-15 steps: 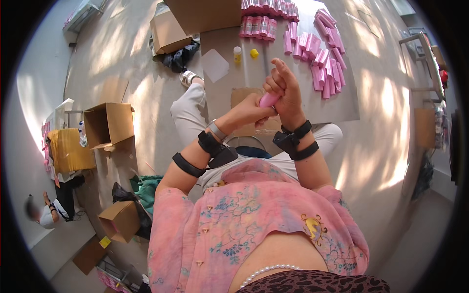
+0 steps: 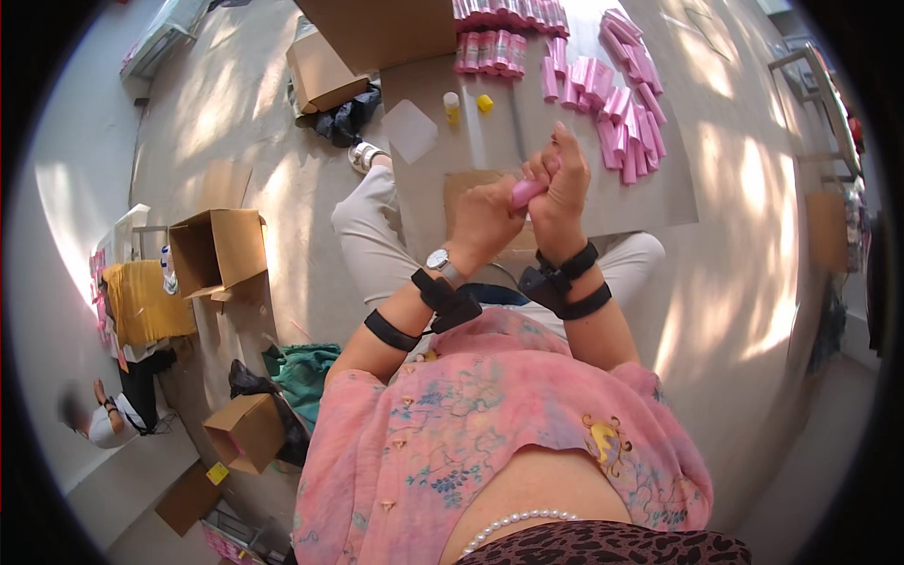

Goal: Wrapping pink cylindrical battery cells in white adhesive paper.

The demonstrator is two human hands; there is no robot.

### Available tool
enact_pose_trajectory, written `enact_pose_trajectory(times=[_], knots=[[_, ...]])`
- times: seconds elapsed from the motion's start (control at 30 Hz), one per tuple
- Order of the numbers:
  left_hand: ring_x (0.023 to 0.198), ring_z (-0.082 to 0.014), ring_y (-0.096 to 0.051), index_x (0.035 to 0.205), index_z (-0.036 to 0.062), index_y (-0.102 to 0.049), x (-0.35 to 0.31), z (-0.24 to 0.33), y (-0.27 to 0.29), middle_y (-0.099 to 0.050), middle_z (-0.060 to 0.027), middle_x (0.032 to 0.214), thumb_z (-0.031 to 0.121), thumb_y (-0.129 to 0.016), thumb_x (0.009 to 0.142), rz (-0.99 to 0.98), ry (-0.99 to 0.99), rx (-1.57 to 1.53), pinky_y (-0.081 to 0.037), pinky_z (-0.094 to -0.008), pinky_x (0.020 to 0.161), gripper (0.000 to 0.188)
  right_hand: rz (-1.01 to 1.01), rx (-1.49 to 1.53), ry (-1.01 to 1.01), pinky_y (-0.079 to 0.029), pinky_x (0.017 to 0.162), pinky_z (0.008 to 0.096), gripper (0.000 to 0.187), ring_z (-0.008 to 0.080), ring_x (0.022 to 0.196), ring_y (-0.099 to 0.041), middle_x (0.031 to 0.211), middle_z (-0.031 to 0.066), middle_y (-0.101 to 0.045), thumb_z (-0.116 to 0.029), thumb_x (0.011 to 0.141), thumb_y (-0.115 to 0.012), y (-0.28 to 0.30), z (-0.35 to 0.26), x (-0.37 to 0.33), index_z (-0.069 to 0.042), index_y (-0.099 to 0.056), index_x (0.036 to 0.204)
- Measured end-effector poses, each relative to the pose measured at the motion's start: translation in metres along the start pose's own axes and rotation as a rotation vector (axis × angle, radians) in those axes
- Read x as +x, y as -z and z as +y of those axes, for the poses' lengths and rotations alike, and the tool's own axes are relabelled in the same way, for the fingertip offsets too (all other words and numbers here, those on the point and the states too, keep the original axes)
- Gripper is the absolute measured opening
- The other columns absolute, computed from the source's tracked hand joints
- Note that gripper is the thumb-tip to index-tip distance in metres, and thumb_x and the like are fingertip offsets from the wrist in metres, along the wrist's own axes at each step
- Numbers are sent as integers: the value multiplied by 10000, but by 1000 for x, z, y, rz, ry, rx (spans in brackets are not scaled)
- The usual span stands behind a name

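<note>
A small pink cylinder (image 2: 529, 193), like a tight roll, is held between my two hands above the low table (image 2: 631, 207). My left hand (image 2: 487, 222) is closed round its left end, the back of the hand turned up. The fingers of my right hand (image 2: 562, 193) curl round the other end, hiding much of it, and its index finger points upward. Beyond them on the table stand a small bottle (image 2: 452, 108) with a yellow lower part and a small yellow object (image 2: 485, 103). Many similar pink rolls (image 2: 626, 132) lie loosely at the right.
Upright pink rolls (image 2: 490, 53) stand in rows at the back. A white sheet (image 2: 410, 131) lies at the table's left. Cardboard boxes stand at the far left (image 2: 325, 66) and on the left floor (image 2: 218, 252). Another person (image 2: 113, 414) sits at the far left.
My left wrist has rolled over, so its watch face now shows and the back of the hand faces up. My right hand has shifted slightly right and nearer. Both still hold the pink roll.
</note>
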State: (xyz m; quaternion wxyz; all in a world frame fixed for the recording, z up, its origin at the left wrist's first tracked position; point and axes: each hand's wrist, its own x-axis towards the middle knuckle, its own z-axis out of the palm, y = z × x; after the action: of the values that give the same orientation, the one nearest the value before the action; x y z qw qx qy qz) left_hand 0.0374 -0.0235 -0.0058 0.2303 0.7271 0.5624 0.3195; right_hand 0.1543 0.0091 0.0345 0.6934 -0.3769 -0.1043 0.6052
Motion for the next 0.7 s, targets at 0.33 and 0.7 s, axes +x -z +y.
enact_pose_trajectory(times=[0.33,0.7], knots=[[530,-127,-595,737,40,-644,29,-10,21,-625,-58,648,187,-760,839,-863,351,-1012,-448,-276,497,214,-508,33,-188,-283,514,248,196,49,491,-285,600,-83,-292,-252,1067,-566,7,-18,10,-67,-634,1070],[550,-185,-655,794,-22,-684,7,-34,-5,-669,-126,664,229,-721,806,-660,254,-880,-525,-326,525,253,-428,21,-275,-283,464,220,183,26,469,-284,596,-74,-302,-179,1052,-624,8,-5,12,-90,-550,910]])
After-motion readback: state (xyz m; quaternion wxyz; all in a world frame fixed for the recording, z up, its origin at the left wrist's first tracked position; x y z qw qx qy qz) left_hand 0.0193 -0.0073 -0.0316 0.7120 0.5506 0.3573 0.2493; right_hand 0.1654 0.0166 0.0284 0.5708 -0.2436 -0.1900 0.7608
